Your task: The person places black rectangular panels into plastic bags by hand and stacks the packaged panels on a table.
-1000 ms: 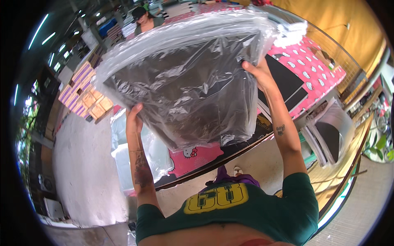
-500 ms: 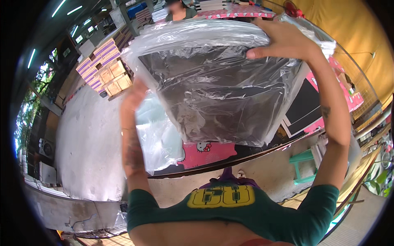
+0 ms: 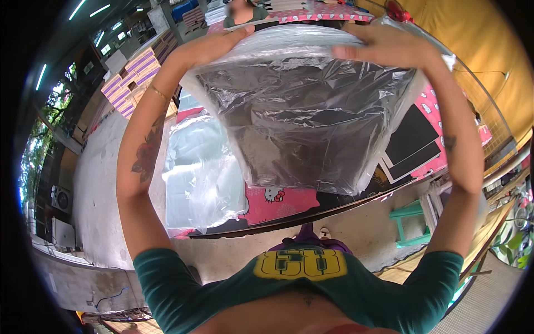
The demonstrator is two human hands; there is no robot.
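Note:
A large dark flat panel or stack, wrapped in clear crinkled plastic, stands in front of me on the table. The loose plastic is gathered in folds along its far upper edge. My left hand lies over the far left corner of this plastic, fingers stretched out. On the far right part of the same edge rests my right hand, slightly blurred, with thumb and fingers spread apart. What the undersides of both hands touch is partly hidden.
Clear plastic sheets or bags lie on the table left of the panel. Black boards lie to its right on a pink patterned cover. Stacked boxes stand at far left, a green stool below right. Another person is beyond.
My left hand has come up from beside the panel onto the far left of the plastic. The far folds lie lower and flatter. My right hand stays on the right part.

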